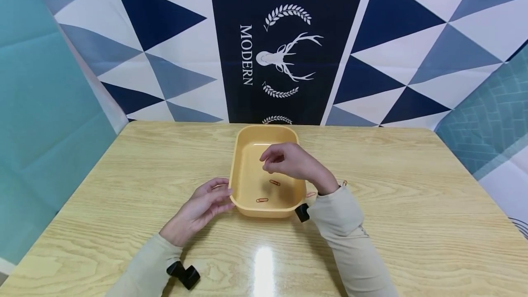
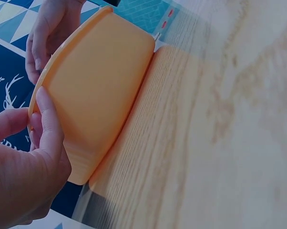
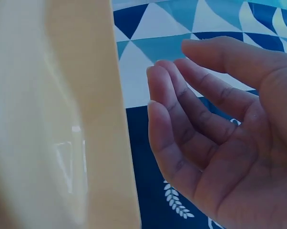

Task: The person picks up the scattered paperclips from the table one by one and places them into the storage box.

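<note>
A yellow-orange plastic tray (image 1: 250, 168) stands on the wooden table. My left hand (image 1: 206, 207) is at its near left side; the left wrist view has the fingers and thumb pinching the tray's rim (image 2: 48, 71). Over the tray's right half hovers my right hand (image 1: 288, 162), its fingers loosely curved. In the right wrist view the thumb stands apart from the fingertips and nothing shows between them. Inside the tray lie two red paperclips, one near the middle (image 1: 274, 182) and one toward the front (image 1: 261, 200).
On the table (image 1: 412, 205) right of the tray, one paperclip (image 1: 310, 194) lies close to its wall and another (image 1: 344, 183) just beyond my right wrist. A patterned blue and white backdrop (image 1: 173, 72) rises behind the table's far edge.
</note>
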A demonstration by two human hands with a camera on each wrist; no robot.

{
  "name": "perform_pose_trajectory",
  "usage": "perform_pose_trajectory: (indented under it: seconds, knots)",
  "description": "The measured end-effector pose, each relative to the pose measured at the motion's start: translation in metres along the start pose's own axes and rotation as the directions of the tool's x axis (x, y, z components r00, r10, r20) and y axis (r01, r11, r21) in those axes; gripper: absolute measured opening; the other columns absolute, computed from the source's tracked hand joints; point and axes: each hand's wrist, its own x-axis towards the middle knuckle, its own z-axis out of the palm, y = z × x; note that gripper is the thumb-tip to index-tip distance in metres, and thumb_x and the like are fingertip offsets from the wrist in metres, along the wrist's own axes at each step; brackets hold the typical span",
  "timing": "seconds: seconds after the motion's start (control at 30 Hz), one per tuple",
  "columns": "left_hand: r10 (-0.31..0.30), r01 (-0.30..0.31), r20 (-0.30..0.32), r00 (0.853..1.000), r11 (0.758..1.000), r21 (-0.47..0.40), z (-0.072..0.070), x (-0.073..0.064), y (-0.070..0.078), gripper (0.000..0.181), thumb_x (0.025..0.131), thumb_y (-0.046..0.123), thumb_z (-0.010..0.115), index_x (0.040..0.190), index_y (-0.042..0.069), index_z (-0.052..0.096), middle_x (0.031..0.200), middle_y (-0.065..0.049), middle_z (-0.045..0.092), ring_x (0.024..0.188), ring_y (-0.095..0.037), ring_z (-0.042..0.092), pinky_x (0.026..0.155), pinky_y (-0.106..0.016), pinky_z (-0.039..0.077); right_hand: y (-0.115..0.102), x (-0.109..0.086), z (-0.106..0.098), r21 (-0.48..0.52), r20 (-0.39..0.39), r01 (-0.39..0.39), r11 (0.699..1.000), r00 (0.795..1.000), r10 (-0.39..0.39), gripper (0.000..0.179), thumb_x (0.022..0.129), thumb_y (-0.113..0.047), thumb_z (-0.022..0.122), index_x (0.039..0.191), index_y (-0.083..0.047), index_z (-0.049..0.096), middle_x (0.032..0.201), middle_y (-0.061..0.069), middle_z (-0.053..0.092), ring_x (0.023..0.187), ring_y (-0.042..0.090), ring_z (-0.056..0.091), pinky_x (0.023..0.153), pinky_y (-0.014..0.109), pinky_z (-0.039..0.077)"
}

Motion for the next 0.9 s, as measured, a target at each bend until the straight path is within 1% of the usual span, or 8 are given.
perform_pose_trajectory:
  seconds: [0.17, 0.37, 0.47, 0.67, 0.73, 0.9]
  knots:
    - [-0.003, 0.003, 0.002, 1.0, 1.0, -0.004, 0.0, -0.001, 0.001, 0.044, 0.094, -0.006, 0.053, 0.133, -0.01, 0.032, 0.116, -0.021, 0.049, 0.096, -0.023, 0.061, 0.086, -0.03, 0.055, 0.002, -0.011, -0.009, -0.054, -0.026, 0.012, 0.998, 1.0, -0.013, 0.017, 0.087, -0.004, 0.066, 0.103, 0.004, 0.067, 0.086, 0.003, 0.069, 0.078, 0.016, 0.064, 0.074, 0.031, 0.054]
    - [-0.006, 0.006, -0.002, 1.0, 1.0, 0.0, 0.0, -0.001, 0.002, 0.044, 0.094, -0.006, 0.054, 0.133, -0.01, 0.033, 0.114, -0.021, 0.05, 0.094, -0.022, 0.06, 0.085, -0.029, 0.055, 0.018, -0.028, -0.024, -0.077, -0.068, -0.029, 0.997, 0.997, 0.024, 0.017, 0.089, -0.005, 0.065, 0.104, 0.003, 0.067, 0.088, 0.004, 0.067, 0.081, 0.017, 0.062, 0.075, 0.031, 0.054]
    - [-0.007, 0.007, -0.001, 1.0, 1.0, 0.0, 0.0, -0.001, 0.003, 0.045, 0.094, -0.006, 0.053, 0.133, -0.01, 0.032, 0.115, -0.021, 0.049, 0.095, -0.022, 0.06, 0.085, -0.029, 0.055, 0.024, -0.037, -0.032, -0.09, -0.087, -0.033, 0.995, 0.996, 0.026, 0.017, 0.09, -0.005, 0.064, 0.105, 0.002, 0.067, 0.088, 0.004, 0.067, 0.081, 0.017, 0.062, 0.074, 0.032, 0.055]
    - [-0.006, 0.006, -0.001, 1.0, 1.0, 0.0, 0.0, 0.0, 0.003, 0.046, 0.094, -0.006, 0.054, 0.134, -0.011, 0.031, 0.115, -0.021, 0.049, 0.094, -0.022, 0.061, 0.084, -0.029, 0.056, 0.028, -0.052, -0.043, -0.17, -0.133, -0.04, 0.985, 0.991, 0.017, 0.016, 0.092, -0.009, 0.063, 0.106, -0.001, 0.068, 0.091, 0.002, 0.068, 0.084, 0.017, 0.062, 0.075, 0.035, 0.053]
    - [-0.011, 0.011, -0.002, 1.0, 1.0, -0.003, 0.0, -0.001, 0.002, 0.046, 0.094, -0.005, 0.054, 0.134, -0.011, 0.031, 0.114, -0.02, 0.049, 0.093, -0.022, 0.061, 0.084, -0.028, 0.056, 0.029, -0.058, -0.046, -0.183, -0.137, -0.052, 0.982, 0.99, 0.027, 0.017, 0.092, -0.01, 0.064, 0.106, -0.002, 0.068, 0.091, 0.001, 0.068, 0.085, 0.017, 0.062, 0.075, 0.035, 0.053]
    - [-0.009, 0.009, 0.004, 1.0, 1.0, -0.008, 0.0, -0.001, 0.001, 0.047, 0.094, -0.005, 0.054, 0.135, -0.011, 0.031, 0.114, -0.021, 0.049, 0.093, -0.022, 0.061, 0.084, -0.028, 0.055, 0.032, -0.072, -0.051, -0.208, -0.149, -0.053, 0.977, 0.989, 0.022, 0.016, 0.091, -0.01, 0.065, 0.105, -0.003, 0.068, 0.091, 0.0, 0.067, 0.084, 0.017, 0.061, 0.074, 0.034, 0.054]
